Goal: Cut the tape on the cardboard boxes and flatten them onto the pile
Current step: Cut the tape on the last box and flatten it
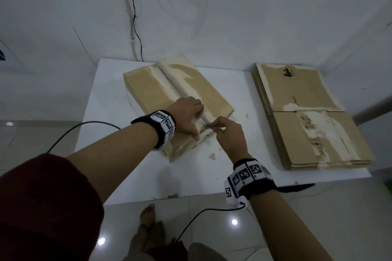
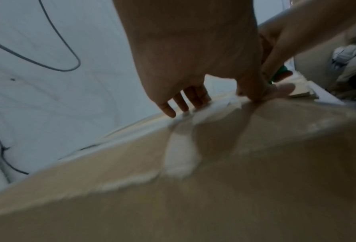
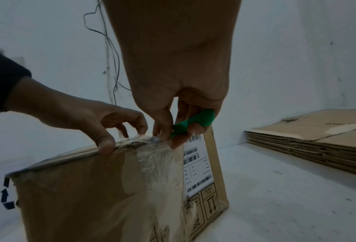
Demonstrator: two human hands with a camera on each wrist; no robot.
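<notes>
Where the white desk (image 1: 110, 112) is pushed into a corner of pale walls, a taped cardboard box (image 1: 148, 91) is seen lying toward its far left corner, with one end turned to the near edge. Along the top seam, torn paper and clear tape (image 3: 152, 160) are visible, and the tape is carried down over the near end, beside a white barcode label (image 3: 195, 165). The left hand (image 1: 186, 116) is laid on the box top at the near end, its fingers curled over the seam and its thumb pressed on the top edge. A small green cutter (image 3: 193, 122) is pinched in the grip of the right hand (image 1: 227, 133), with its tip set at the tape on the top edge of the near end. Both hands are almost touching there. At the right edge of the desk, a pile of flattened boxes (image 1: 307, 116) is stacked, well apart from the box. Small scraps of paper are scattered on the desk near the near edge. Grey and black cables (image 1: 135, 27) are hung down the wall behind the desk. Glossy light floor tiles (image 1: 297, 229) are seen below, with lamp reflections on them.
</notes>
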